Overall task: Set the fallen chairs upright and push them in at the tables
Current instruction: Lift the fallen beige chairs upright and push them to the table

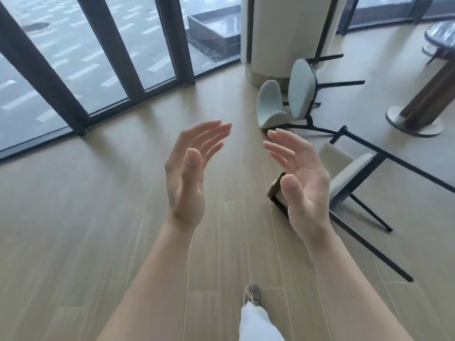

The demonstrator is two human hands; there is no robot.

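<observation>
Hands are free at this moment: the left hand [187,173] and the right hand [302,183] are both spread wide with palms facing each other, holding nothing, so I judge the step is the approach to the first chair. Nearest is the beige fallen chair [349,173], lying on its side on the wooden floor [98,205] just behind and right of the right hand, not touched; next it needs a grip on backrest or frame and a lift to upright. Further away the pale green fallen chair [290,99] lies near the column [288,33], and the table base [416,116] stands at right.
</observation>
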